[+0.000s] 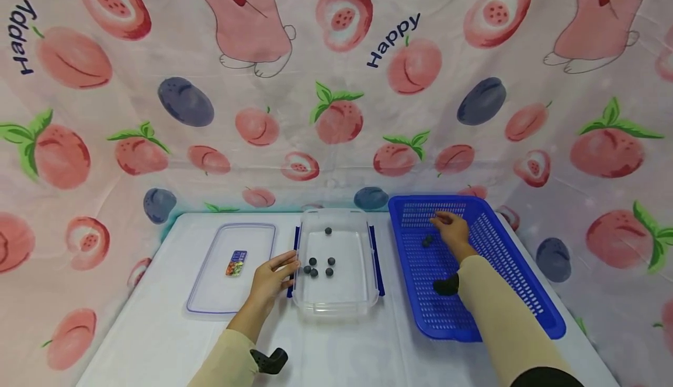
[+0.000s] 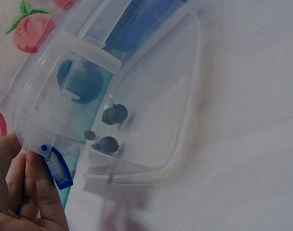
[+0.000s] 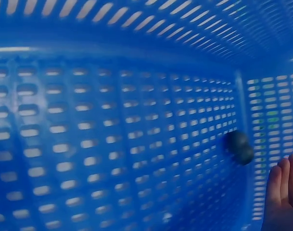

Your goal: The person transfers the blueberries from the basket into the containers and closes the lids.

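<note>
My left hand (image 1: 268, 282) grips the left side of a clear plastic box (image 1: 347, 308), its fingers by the blue latch (image 2: 59, 168). Several dark round blueberries (image 1: 329, 272) lie on the box floor; some show through its wall in the left wrist view. My right hand (image 1: 453, 235) is over the far part of a blue slotted basket (image 1: 420, 317), fingertips drawn together. A dark rounded edge, seemingly a blueberry, shows at its fingertips on the right wrist view's border; most of it is cut off. More blueberries (image 3: 240, 147) sit together on the basket floor.
Left of the box lies a clear lid (image 1: 202, 287) with a blue rim and a small colourful label (image 1: 236, 263). A white cloth (image 1: 336, 352) covers the table. A fruit-print curtain (image 1: 294, 106) hangs right behind the table's far edge.
</note>
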Tool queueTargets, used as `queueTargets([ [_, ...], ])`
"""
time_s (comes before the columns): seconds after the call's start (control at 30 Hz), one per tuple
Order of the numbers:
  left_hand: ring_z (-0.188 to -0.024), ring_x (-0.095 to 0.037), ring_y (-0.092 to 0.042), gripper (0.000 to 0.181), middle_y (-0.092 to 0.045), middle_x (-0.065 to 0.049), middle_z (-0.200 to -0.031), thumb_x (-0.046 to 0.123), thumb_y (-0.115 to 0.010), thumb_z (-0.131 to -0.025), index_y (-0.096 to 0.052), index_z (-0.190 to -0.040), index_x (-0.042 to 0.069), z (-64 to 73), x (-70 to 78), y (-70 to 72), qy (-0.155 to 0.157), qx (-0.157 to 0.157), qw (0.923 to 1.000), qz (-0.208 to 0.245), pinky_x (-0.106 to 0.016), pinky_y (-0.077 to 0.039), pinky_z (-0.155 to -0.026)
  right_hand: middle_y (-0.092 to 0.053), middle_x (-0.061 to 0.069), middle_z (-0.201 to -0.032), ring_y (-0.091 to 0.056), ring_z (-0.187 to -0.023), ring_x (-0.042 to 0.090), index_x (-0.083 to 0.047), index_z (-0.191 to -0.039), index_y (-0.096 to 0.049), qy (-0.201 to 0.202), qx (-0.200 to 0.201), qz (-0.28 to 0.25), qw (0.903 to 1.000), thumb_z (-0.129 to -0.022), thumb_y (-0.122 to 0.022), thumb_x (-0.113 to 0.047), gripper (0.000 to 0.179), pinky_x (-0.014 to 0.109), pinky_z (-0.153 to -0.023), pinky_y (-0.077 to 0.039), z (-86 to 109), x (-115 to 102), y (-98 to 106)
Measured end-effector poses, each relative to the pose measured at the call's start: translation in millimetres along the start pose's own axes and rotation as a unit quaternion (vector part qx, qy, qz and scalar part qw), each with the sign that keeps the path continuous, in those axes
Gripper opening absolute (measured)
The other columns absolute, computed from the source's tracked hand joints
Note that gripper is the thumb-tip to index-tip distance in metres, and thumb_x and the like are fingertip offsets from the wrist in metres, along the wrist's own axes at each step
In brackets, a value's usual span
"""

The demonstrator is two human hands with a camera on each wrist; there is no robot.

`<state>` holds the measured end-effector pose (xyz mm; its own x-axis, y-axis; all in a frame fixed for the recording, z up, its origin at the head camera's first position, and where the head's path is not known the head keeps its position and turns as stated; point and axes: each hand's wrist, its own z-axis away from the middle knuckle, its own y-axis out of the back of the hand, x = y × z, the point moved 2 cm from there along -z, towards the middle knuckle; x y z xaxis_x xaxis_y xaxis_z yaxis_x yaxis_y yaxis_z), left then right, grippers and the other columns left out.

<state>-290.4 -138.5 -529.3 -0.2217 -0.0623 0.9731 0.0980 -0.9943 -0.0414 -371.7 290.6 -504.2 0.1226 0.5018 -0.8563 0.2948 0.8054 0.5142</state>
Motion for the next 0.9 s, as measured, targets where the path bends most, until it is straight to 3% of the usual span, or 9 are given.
queueTargets([
  [0.53,-0.089,-0.006,-0.065,0.045,-0.068,-0.001,-0.113,0.012,-0.074,-0.088,-0.062,-0.131,0.004,2.0,0.8,-1.6,-0.003,0.000,1.0000,0.008,-0.019,-0.056,-0.068,-0.056,0.029,-0.133,-0.050,-0.126,0.042,0.005,-0.136,-0.053,-0.051,-0.057,0.016,0.9969,-0.099,-0.059,-0.014,0.042,0.053,-0.110,-0.037,3.8,31,-7],
  [0.9,-0.089,-0.005,-0.064,0.046,-0.068,0.000,-0.112,0.014,-0.074,-0.088,-0.062,-0.131,0.004,3.1,-1.2,-1.9,-0.001,0.003,1.0000,0.006,-0.019,-0.056,-0.068,-0.052,0.027,-0.139,-0.045,-0.131,0.043,0.003,-0.137,-0.053,-0.047,-0.088,0.035,0.9944,-0.101,-0.055,-0.011,0.039,0.054,-0.112,-0.034,6.1,36,-10],
])
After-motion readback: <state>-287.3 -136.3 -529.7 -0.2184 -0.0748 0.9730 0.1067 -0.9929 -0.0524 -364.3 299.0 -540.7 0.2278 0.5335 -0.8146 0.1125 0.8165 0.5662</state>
